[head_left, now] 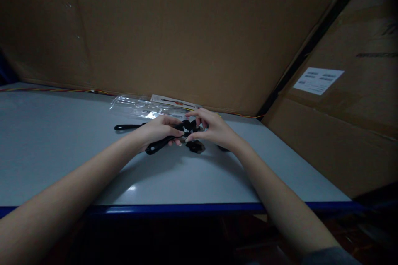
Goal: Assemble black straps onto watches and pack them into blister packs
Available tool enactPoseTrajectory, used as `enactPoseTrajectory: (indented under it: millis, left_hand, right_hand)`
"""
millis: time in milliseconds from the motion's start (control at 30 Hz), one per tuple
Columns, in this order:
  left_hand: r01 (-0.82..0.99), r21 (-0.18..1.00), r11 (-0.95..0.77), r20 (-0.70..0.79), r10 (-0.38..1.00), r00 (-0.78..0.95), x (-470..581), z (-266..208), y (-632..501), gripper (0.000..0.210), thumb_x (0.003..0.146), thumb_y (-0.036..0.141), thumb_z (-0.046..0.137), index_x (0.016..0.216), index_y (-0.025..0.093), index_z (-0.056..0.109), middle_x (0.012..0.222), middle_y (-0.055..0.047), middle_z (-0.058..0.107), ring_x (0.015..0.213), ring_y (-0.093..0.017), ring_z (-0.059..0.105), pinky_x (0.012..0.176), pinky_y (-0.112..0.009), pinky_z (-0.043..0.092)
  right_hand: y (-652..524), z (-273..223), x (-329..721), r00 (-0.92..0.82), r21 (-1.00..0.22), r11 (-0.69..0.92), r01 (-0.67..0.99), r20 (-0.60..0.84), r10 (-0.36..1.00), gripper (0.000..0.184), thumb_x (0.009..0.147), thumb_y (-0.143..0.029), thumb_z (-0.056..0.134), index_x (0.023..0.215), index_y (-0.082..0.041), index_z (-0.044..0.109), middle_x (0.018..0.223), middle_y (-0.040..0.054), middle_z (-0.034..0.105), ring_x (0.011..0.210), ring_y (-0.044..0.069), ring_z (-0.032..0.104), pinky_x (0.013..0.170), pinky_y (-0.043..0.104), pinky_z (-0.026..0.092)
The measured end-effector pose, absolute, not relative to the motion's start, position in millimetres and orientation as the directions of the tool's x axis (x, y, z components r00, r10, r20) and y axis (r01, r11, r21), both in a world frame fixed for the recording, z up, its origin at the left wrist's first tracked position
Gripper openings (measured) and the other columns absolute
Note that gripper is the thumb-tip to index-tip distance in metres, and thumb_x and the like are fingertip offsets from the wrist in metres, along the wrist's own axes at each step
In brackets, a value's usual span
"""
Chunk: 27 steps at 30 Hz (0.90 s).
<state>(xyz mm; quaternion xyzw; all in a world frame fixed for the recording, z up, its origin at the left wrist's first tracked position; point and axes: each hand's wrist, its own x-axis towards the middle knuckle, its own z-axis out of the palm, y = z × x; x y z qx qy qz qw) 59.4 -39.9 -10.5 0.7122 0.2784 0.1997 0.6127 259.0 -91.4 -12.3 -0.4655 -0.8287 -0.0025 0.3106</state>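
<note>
My left hand is closed around a black-handled tool, whose rounded handle end has a hole and points toward the lower left. My right hand pinches the tool's other end, with thumb and fingers curled about it. That end is dark and partly hidden by my fingers, so its exact kind does not show. Just below the hands lies a dark, shiny piece on the table. Another black handle sticks out to the left from behind my left hand. A dark end shows beside my right wrist.
Clear plastic packaging and a printed card lie behind the hands on the grey tabletop. Twisted wires run along the back. Cardboard walls stand behind and to the right. A blue edge borders the front.
</note>
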Motion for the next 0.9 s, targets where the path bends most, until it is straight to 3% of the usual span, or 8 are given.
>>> enactPoseTrajectory:
  millis: [433,900]
  left_hand:
    - [0.189,0.978,-0.086,-0.083,0.673,0.735,59.9,-9.1,-40.8,0.031,0.071,0.015,0.063,0.102,0.010,0.061,0.076,-0.005,0.065,0.056,-0.009,0.057,0.050,-0.021,0.038]
    - [0.177,0.979,-0.097,-0.069,0.660,0.748,59.4,-10.2,-41.8,0.031,0.069,0.015,0.066,0.100,0.011,0.061,0.082,-0.005,0.065,0.059,-0.010,0.059,0.050,-0.022,0.039]
  right_hand:
    - [-88.9,-13.5,262.5,-0.346,-0.469,0.549,0.691,0.452,0.822,0.052,0.067,-0.039,0.074,0.112,-0.021,0.057,0.078,-0.0020,0.051,0.065,0.010,0.045,0.057,0.023,0.035]
    - [-88.1,-14.0,259.8,-0.317,-0.523,0.510,0.683,0.417,0.852,0.042,0.070,-0.039,0.071,0.106,-0.020,0.061,0.068,-0.0035,0.052,0.060,0.010,0.045,0.055,0.024,0.034]
